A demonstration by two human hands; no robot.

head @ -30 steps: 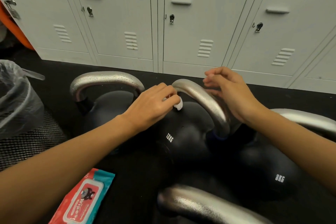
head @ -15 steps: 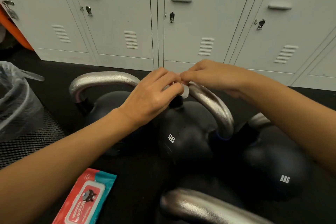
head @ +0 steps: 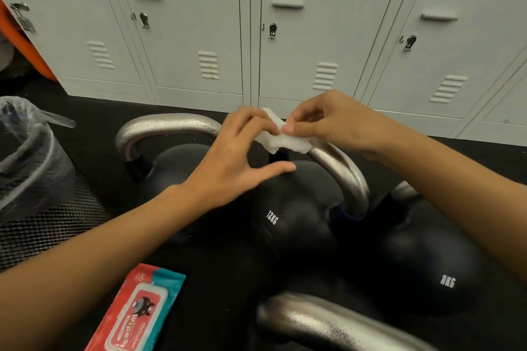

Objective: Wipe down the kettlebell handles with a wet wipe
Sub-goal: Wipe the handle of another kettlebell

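Several black kettlebells with silver handles stand on the dark floor. The middle one, marked 12KG (head: 296,222), has its handle (head: 342,171) arching up to my hands. A white wet wipe (head: 285,143) hangs just above the top of that handle. My left hand (head: 242,157) pinches its left end with the fingertips, thumb stretched out below. My right hand (head: 330,122) pinches its right end from the other side. A kettlebell marked 8KG (head: 439,273) sits at the right, another handle (head: 168,125) at the left, and one more handle (head: 336,325) in front.
A red and teal pack of wipes (head: 137,313) lies on the floor at the lower left. A mesh bin (head: 31,174) lined with a plastic bag stands at the left edge. White lockers (head: 285,37) close off the back.
My left hand lifted the balled wipe from the base of the 12KG handle to its top. My right hand came over to take the other end, and the wipe now spreads out between both hands.
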